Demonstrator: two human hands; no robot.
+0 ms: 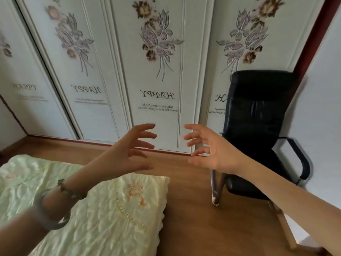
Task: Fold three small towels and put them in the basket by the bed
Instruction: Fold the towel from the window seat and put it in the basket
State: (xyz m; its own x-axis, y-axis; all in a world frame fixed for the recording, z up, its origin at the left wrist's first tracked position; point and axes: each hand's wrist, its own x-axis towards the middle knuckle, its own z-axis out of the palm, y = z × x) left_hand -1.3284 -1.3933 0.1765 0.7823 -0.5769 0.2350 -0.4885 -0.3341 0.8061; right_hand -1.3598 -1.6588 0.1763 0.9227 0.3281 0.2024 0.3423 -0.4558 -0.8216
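Two grips, both bare hands: left grip point(127, 154) and right grip point(214, 154). Four wardrobe doors line the far wall, left to right: first door point(24, 67), second door point(77, 78), third door point(158, 119), fourth door point(276, 58). Each has one flower spray and one large word, so four of each. One black chair point(258, 117) at the right. One bed point(110, 218) at the near left. Two bracelets on the left wrist: one beaded bracelet point(72, 191), one grey bangle point(46, 218). One pale rod point(216, 185) beside the chair
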